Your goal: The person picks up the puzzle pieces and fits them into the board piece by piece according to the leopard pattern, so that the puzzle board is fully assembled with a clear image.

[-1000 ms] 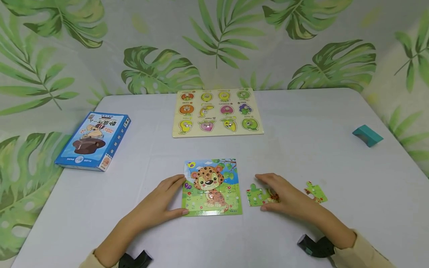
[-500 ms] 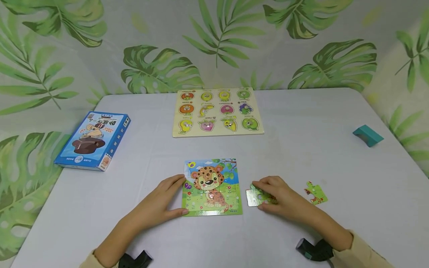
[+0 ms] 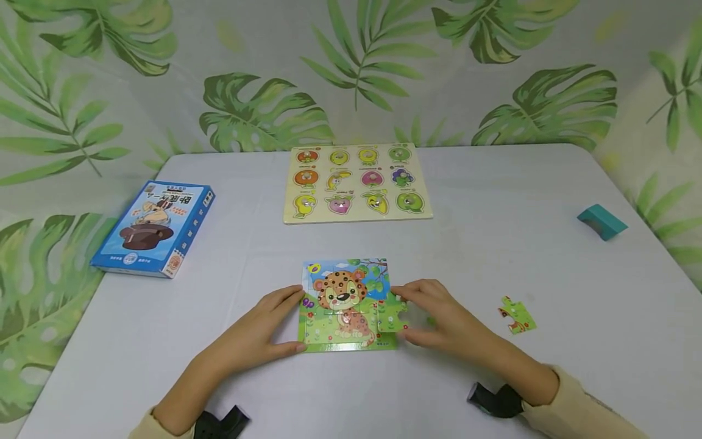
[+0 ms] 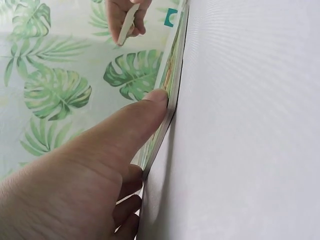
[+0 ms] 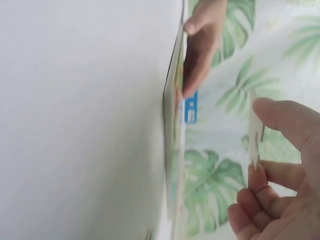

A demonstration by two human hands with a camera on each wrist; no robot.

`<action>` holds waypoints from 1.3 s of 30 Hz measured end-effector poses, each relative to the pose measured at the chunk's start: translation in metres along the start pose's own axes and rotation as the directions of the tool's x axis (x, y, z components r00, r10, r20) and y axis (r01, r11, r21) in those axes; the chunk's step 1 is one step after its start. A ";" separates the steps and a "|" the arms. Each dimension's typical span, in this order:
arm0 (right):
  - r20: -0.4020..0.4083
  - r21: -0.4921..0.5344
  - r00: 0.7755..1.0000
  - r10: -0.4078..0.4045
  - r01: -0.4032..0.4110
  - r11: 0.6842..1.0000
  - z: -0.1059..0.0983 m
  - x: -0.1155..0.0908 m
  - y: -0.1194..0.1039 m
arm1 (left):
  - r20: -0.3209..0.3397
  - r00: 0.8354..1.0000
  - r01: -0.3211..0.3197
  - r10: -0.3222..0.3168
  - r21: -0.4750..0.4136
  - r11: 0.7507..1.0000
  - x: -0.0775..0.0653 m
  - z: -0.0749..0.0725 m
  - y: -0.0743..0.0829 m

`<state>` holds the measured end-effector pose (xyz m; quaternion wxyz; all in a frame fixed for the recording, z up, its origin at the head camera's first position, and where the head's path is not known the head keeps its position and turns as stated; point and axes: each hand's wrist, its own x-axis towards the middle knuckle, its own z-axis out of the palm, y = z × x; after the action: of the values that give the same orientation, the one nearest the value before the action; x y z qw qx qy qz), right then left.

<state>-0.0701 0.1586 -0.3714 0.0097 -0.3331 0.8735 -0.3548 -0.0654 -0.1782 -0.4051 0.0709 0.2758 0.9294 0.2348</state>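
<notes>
A jigsaw puzzle board [image 3: 342, 305] with a spotted cub picture lies flat in the middle of the table. My left hand [image 3: 263, 323] holds its left side: the thumb [image 4: 157, 97] rests on the near corner and the fingertips are at the edge farther up. Above the board's right edge, my right hand [image 3: 446, 323] pinches a green puzzle piece [image 3: 392, 314] between thumb and fingers. Seen edge-on in the right wrist view, that piece [image 5: 255, 130] is raised clear of the board. The right hand covers part of it. Another puzzle piece [image 3: 517, 315] lies on the table to the right.
Behind the board is a wooden fruit puzzle [image 3: 356, 183]. A blue box [image 3: 153, 228] lies at the left table edge, and a teal block [image 3: 601, 222] stands far right. White cloth [image 3: 493, 256] covers the table; a leaf-print curtain [image 3: 351, 61] hangs behind.
My right hand has taken hold of the puzzle piece, lifted it off the table and moved it left over the board's right edge. The left hand has stayed in place.
</notes>
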 end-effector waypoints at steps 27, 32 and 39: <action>0.176 -0.109 0.984 -0.005 0.025 0.994 0.078 0.065 -0.029 | -0.063 0.982 -0.181 0.181 0.001 0.983 0.002 -0.004 -0.002; 0.183 -0.135 0.982 0.037 -0.012 0.991 0.078 0.065 -0.035 | -0.061 0.974 -0.217 0.216 -0.007 0.976 0.002 -0.003 -0.001; 0.191 -0.202 0.982 0.002 0.038 0.979 0.076 0.064 -0.034 | -0.057 0.976 -0.213 0.211 -0.017 0.977 0.001 -0.003 -0.001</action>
<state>-0.0809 0.0562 -0.3932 0.0557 -0.3726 0.8975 -0.2294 -0.0672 -0.1794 -0.4028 0.0231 0.3659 0.8935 0.2592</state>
